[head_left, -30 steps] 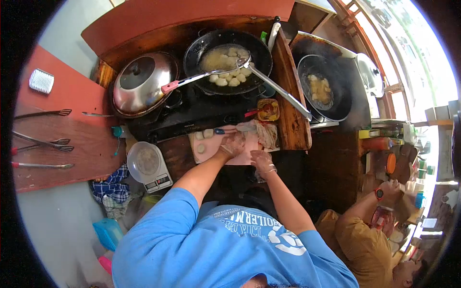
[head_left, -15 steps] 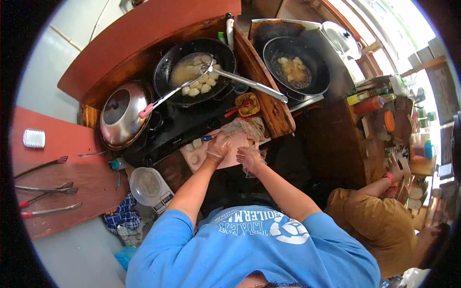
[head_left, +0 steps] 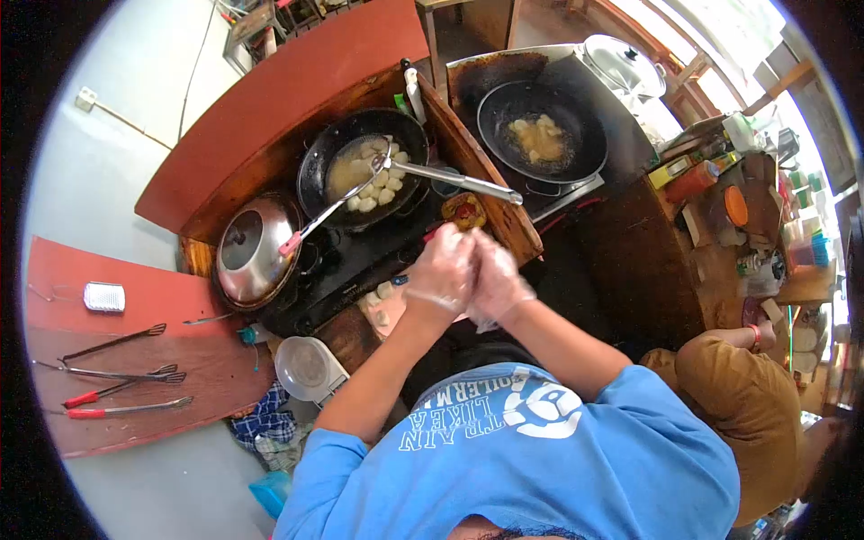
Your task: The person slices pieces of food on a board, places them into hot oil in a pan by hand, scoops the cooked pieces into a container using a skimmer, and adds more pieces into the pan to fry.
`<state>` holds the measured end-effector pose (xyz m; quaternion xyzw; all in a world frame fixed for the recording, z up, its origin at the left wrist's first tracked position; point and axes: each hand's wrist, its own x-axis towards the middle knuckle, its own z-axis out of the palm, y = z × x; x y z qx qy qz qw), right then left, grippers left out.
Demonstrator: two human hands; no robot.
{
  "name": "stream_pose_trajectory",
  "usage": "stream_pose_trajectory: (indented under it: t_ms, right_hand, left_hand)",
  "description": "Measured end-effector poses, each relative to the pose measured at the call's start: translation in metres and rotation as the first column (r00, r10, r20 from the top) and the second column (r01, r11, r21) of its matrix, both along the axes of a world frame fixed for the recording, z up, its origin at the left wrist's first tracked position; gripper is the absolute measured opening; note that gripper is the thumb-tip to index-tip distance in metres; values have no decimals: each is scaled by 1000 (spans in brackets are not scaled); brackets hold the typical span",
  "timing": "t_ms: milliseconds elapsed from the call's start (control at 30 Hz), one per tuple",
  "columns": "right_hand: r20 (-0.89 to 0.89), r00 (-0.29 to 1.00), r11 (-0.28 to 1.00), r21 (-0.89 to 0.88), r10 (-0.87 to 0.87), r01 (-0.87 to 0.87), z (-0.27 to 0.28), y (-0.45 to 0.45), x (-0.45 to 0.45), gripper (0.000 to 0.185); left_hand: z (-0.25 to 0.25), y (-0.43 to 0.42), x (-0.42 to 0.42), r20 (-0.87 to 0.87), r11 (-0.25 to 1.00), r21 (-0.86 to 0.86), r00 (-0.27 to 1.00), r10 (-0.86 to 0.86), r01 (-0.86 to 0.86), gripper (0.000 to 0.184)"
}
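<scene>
My left hand (head_left: pixel 445 265) and my right hand (head_left: pixel 500 277), both in clear plastic gloves, press together in front of me, slightly blurred. Whatever may lie between the palms is hidden. Beneath them is a pink cutting board (head_left: pixel 364 308), mostly covered by my hands and arms. Several pale dough-like pieces (head_left: pixel 382 319) rest on its left part. A blue handle (head_left: pixel 400 281) shows beside my left hand. Just beyond my fingers stands a small container with yellow and red contents (head_left: pixel 464 212).
Ahead, a black wok (head_left: pixel 310 184) holds pale pieces in liquid, with a long metal utensil (head_left: pixel 459 180) and a pink-handled tool (head_left: pixel 290 243) across it. Another wok (head_left: pixel 589 135) stands right, a lidded pan (head_left: pixel 252 256) left. A kitchen scale (head_left: pixel 306 367) and a co-worker (head_left: pixel 742 405) flank me.
My hands have risen from the board and come together, where they were apart before. The camera view has shifted. The co-worker's arm has moved.
</scene>
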<state>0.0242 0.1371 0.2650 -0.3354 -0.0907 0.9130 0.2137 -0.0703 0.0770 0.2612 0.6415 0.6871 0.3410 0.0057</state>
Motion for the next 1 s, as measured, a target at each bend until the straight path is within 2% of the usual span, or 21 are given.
stream_pose_trajectory:
  t_ms: [67, 133, 167, 200, 233, 267, 333, 367, 400, 433, 500, 533, 567, 600, 633, 667, 700, 833, 900, 933, 1000]
  right_hand:
    - [-93, 993, 996, 36, -74, 78, -17, 39, 11, 32]
    - [-22, 986, 973, 164, -163, 164, 40, 70, 28, 31]
    - [-70, 973, 935, 269, -219, 229, 6, 101, 37, 29]
    - [-77, 961, 934, 226, -265, 276, -4, 130, 37, 28]
    - [-60, 977, 958, 194, -204, 211, -1, 156, 38, 28]
    - [-41, 989, 976, 161, -141, 146, 2, 180, 40, 28]
    - [-29, 998, 977, 203, -56, 61, -25, 233, 45, 23]
    - [35, 999, 969, 248, -17, 8, -66, 275, 46, 20]
    - [28, 999, 979, 201, 17, -22, -41, 279, 52, 17]
    - [45, 998, 973, 229, 34, -43, -48, 295, 56, 17]
    - [57, 997, 966, 252, 46, -59, -61, 325, 67, 16]
    - [158, 986, 603, 782, 54, -159, -67, 336, 76, 15]
    - [244, 970, -14, 970, -3, -244, -74, 347, 83, 14]
    - [243, 970, -9, 970, -2, -243, -60, 349, 85, 14]
    - [174, 977, 530, 820, 126, -214, -29, 343, 85, 14]
    - [44, 980, 897, 396, 196, -197, -13, 343, 86, 15]
    - [62, 971, 879, 413, 232, -237, -20, 354, 87, 19]
    - [110, 949, 818, 483, 296, -311, -36, 381, 83, 19]
    - [93, 953, 838, 457, 288, -298, -38, 389, 80, 16]
    - [90, 952, 838, 455, 293, -301, -40, 393, 78, 16]
    - [78, 963, 871, 412, 257, -266, -46, 399, 72, 12]
  left_hand:
    - [37, 29, 14, -117, 991, -112, 990, -84, 71, 27]
    - [73, 72, 23, 29, 907, -374, 980, -197, 193, 41]
    - [68, 95, 28, -80, 916, -354, 970, -228, 187, 49]
    - [56, 118, 29, -187, 925, -332, 948, -256, 184, 58]
    - [42, 145, 26, -391, 922, -254, 841, -373, 291, 66]
    - [52, 159, 30, -239, 902, -321, 897, -373, 289, 64]
    - [60, 206, 31, -29, 826, -449, 918, -396, 342, 63]
    - [55, 228, 31, -77, 810, -488, 909, -409, 324, 60]
    - [57, 245, 33, -124, 795, -527, 898, -422, 301, 57]
    - [57, 259, 35, -128, 795, -528, 897, -424, 301, 57]
    - [60, 285, 36, -267, 779, -541, 813, -518, 318, 39]
    - [59, 298, 35, -329, 768, -551, 760, -560, 327, 31]
    - [24, 321, 22, -436, 830, -431, 724, -535, 354, 30]
    - [23, 328, 23, -434, 828, -435, 723, -538, 354, 30]
    - [24, 336, 25, -327, 844, -431, 816, -477, 320, 30]
    - [24, 342, 25, -214, 856, -432, 890, -403, 284, 30]
    - [18, 349, 20, 39, 845, -364, 913, -407, 392, 29]
    - [12, 366, 18, 64, 843, -408, 932, -357, 351, 28]
    - [16, 364, 20, 258, 835, -371, 908, -329, 408, 29]
    - [10, 368, 16, 256, 835, -374, 911, -324, 403, 29]
    - [2, 375, 10, 6, 876, -366, 942, -336, 315, 30]
